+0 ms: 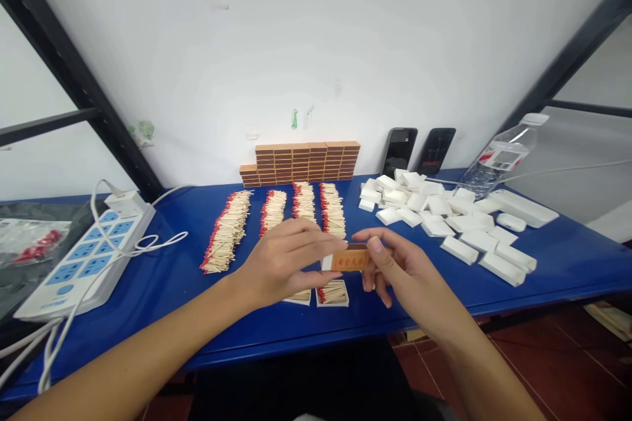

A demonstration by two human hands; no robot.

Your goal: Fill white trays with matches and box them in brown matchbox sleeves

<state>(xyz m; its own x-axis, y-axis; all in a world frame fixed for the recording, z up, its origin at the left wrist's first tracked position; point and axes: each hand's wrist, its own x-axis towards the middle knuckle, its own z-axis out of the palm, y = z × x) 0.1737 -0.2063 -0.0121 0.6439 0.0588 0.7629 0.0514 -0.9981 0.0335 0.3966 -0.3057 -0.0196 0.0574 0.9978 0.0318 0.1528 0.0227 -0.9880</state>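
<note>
Above the front of the blue table I hold a matchbox (349, 260) level between both hands. My left hand (281, 255) has its fingers closed at the left end, where the white inner tray (326, 262) sticks partly out. The orange sleeve with red characters is pinched at its right end by my right hand (405, 266), thumb in front. Beneath them a white tray of matches (332, 293) lies on the table, heads to the left. Another white tray (301, 298) with matches is partly hidden under my left hand. Behind stand several rows of red-headed matches (228, 230).
Stacked matchboxes (306, 163) line the wall. White trays (444, 210) lie heaped at right, near a plastic bottle (503, 154), a white power bank-like block (526, 207) and two phones (399, 150). A power strip (89, 256) with loose cables occupies the left.
</note>
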